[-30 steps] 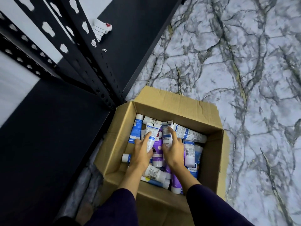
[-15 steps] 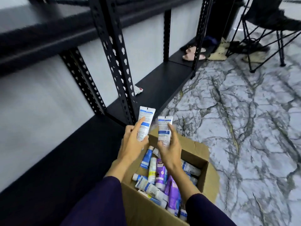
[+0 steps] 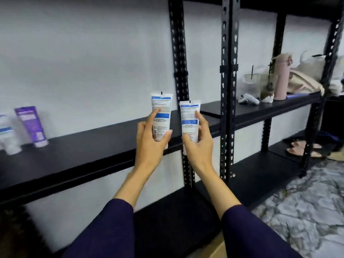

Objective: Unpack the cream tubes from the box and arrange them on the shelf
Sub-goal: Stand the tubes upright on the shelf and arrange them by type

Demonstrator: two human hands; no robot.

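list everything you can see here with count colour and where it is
held cream tubes: 2, white with blue bands, one in each hand, upright in front of the shelf board: left one, right one
purple tube: 1, purple, standing cap down at the left of the shelf board
white tube: 1, white and blue, blurred, at the far left edge
shelf board: 1, black
uprights: black, perforated
pink bottle: 1, right shelf
plastic cups: 2, clear, beside the bottle
beige bag: 1, right shelf
sandals: pinkish, on the low right shelf
cardboard box: 1, brown, bottom edge, only a corner showing
floor: grey marble
sleeves: 2, dark purple
left hand: grips a tube
right hand: grips a tube
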